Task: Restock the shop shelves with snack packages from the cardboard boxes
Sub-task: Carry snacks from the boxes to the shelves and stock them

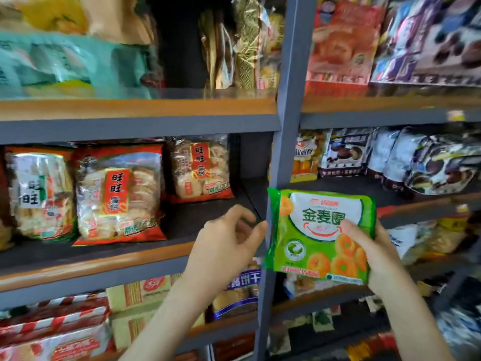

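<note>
Person's right hand [369,246] grips green snack pack [312,230] in front of gray shelf post [286,100]; left hand [229,241] loosely curled, empty, thumb beside pack's left edge.

So the snack packet [320,230] sits right in front of the upright post [289,100] that splits the two bays, level with the middle shelf [208,225]. The right hand [374,256] grips it from the right and the left hand [229,241] is just beside its left edge, maybe touching, hard to tell. Left bay: three rice cracker bags [119,194] stand in a row, the rightmost set further back. Right bay: more bags [406,157] stand behind the packet. Boxes [140,290] sit on the shelf below.
</note>
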The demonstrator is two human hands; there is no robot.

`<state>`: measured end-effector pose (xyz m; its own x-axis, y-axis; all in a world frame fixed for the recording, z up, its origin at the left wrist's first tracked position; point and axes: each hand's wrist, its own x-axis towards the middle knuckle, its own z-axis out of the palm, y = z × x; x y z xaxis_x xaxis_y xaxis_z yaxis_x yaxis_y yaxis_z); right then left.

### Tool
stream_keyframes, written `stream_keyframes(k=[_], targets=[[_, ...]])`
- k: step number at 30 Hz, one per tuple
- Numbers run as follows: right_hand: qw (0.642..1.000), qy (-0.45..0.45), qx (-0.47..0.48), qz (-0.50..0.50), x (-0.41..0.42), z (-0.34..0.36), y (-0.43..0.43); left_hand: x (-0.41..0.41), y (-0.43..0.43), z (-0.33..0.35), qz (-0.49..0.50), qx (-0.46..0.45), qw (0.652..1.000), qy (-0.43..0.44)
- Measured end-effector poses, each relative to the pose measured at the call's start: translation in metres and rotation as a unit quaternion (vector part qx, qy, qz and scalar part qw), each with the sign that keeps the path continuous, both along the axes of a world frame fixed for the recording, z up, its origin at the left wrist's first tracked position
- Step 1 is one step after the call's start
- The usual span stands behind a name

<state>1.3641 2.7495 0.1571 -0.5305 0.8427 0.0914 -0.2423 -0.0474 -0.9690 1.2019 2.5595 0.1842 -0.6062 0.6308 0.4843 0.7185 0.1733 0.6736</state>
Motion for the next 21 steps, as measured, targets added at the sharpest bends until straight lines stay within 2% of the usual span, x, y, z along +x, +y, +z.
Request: stream_keyframes(k=[5,9,11,13,16,19,21], targets=[[0.997,0.02,0.025,-0.074,0.019,0.003,0.047,0.043,0.055,0.002,-0.142,0.036,0.983,0.111],[0.989,0.037,0.07,-0.123,-0.001,0.008,0.074,0.056,0.116,-0.006,-0.152,0.028,0.98,0.129],[0.988,0.026,0.084,-0.128,-0.021,0.012,0.094,0.056,0.146,-0.008,-0.113,0.0,0.985,0.128],[0.991,0.01,0.098,-0.094,-0.042,0.017,0.114,0.055,0.171,-0.008,-0.052,-0.069,0.991,0.101],[0.99,-0.025,0.138,-0.009,-0.079,0.018,0.145,0.045,0.205,-0.011,0.019,-0.142,0.989,0.036],[0.98,-0.062,0.157,0.109,-0.121,0.018,0.168,0.02,0.243,-0.022,0.093,-0.177,0.979,0.025],[0.969,-0.089,0.165,0.159,-0.149,0.014,0.181,0.004,0.266,-0.025,0.156,-0.195,0.968,-0.02]])
